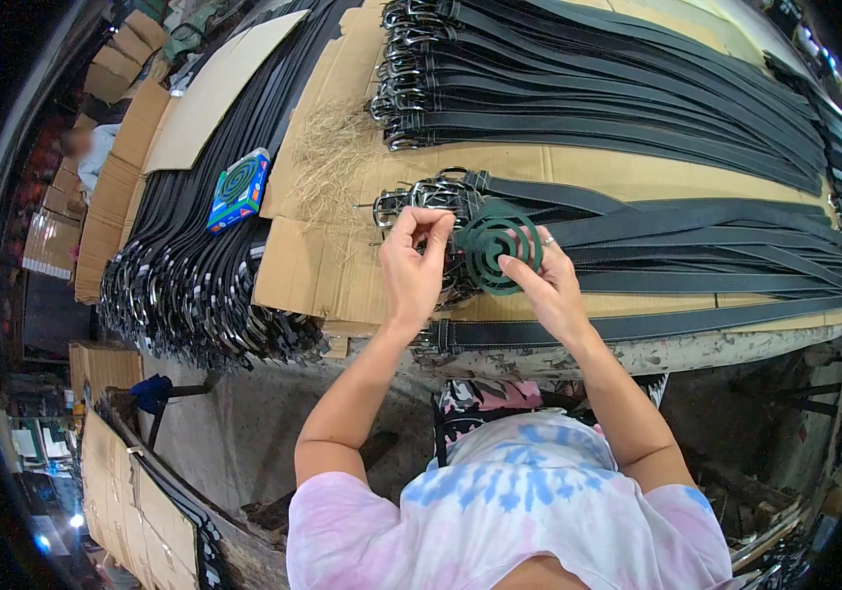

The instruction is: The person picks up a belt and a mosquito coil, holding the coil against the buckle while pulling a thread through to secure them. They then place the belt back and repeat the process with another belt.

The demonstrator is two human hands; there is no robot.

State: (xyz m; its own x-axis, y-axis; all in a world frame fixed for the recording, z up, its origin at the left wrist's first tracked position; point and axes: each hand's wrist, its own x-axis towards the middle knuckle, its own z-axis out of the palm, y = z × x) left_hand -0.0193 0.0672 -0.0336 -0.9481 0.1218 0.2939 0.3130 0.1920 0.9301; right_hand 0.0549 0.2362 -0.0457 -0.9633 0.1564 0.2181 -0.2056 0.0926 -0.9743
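A dark green mosquito coil is in my right hand, gripped between the thumb and fingers over the table. My left hand is just left of the coil, its thumb and forefinger pinched together at the coil's outer edge. Whatever lies between those fingertips is too small to make out. Behind and beneath both hands are the metal buckles of a spread of black belts, whose straps run off to the right.
A blue and green mosquito coil box rests on a thick stack of belts at the left. More belts lie across the back on cardboard. Dry straw-like bits are scattered there. A person is at the far left.
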